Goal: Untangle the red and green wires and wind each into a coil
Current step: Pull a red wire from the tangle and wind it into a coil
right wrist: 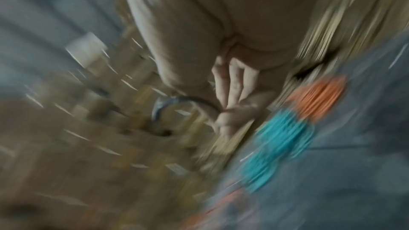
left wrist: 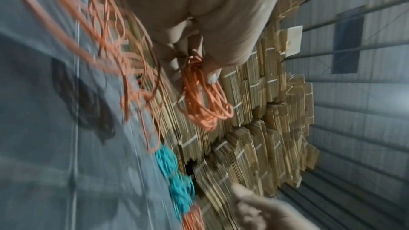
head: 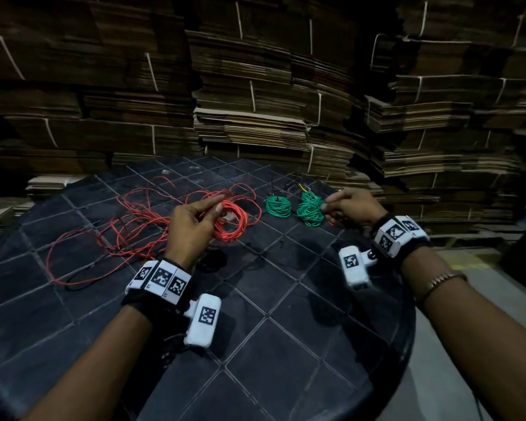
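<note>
I see my left hand (head: 192, 226) raised over the black tiled table (head: 286, 329), thumb and curled fingers pinching a red wire coil (head: 234, 220) that hangs from them; the left wrist view shows the loops (left wrist: 203, 97) gripped under the thumb. Loose red wire (head: 119, 226) sprawls from the coil toward nine o'clock, partly in tangled loops lying on the table. At about one o'clock from the red coil sit two green wire coils, one (head: 278, 206) nearer the red, the other (head: 310, 209) just beside my right hand (head: 353, 211). That hand hovers at the second coil's three o'clock side with fingers loosely curled; I cannot tell whether it holds anything, as the right wrist view is badly blurred. Stacks of flattened cardboard (head: 271, 101) rise behind the table at twelve o'clock.
</note>
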### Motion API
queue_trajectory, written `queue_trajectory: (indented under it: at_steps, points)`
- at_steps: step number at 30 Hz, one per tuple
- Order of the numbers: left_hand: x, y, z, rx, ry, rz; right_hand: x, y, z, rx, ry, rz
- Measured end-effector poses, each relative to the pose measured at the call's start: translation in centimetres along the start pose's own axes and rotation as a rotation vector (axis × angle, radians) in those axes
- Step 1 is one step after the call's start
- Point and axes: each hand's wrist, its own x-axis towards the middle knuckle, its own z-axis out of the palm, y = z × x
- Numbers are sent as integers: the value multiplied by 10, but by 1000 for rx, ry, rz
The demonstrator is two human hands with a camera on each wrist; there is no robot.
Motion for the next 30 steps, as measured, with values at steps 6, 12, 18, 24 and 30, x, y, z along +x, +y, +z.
queue_trajectory:
  at_steps: [6, 12, 18, 24, 30]
  points:
    - [13, -1, -22, 62, 71, 35, -61, -34, 96, 333, -397, 19]
    - [21, -8, -35, 171, 218, 40, -76, -39, 159, 243, -432, 53]
    - [24, -3, -39, 193, 209, 84, -78, -33, 179, 265, -429, 119]
    - [15, 4, -31, 271, 127, 205, -78, -30, 184, 354, -356, 69]
    - [11, 15, -33, 198, 17, 180, -85, -29, 178, 492, -273, 13]
